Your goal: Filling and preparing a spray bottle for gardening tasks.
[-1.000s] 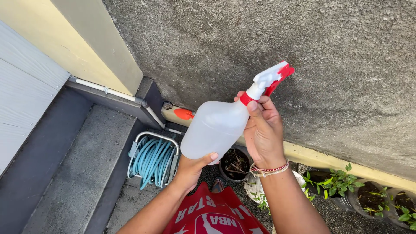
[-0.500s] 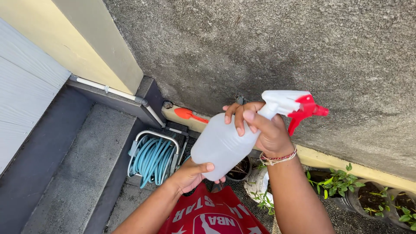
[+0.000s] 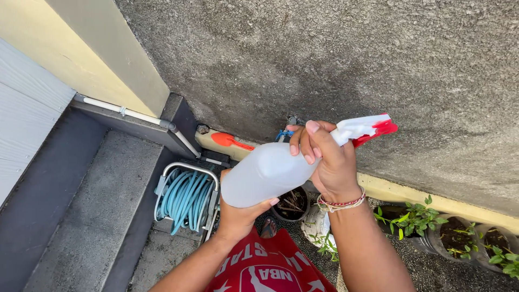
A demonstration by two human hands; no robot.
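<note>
I hold a translucent white spray bottle (image 3: 265, 173) almost level in front of a rough grey wall. My left hand (image 3: 239, 216) cups the bottle's base from below. My right hand (image 3: 324, 159) wraps the neck, just behind the white and red trigger head (image 3: 365, 128), which points right. A beaded bracelet circles my right wrist. My red shirt shows at the bottom edge.
A coiled light-blue hose on a metal reel (image 3: 186, 197) lies below left beside a concrete step (image 3: 92, 216). A white pipe (image 3: 135, 116) runs along the wall base. Potted plants (image 3: 413, 221) line the yellow kerb at right, and an orange scoop (image 3: 227, 140) rests on it.
The bottle tipped from steeply tilted to nearly level and its trigger head turned. My right hand shifted on the neck; my left hand stayed under the base.
</note>
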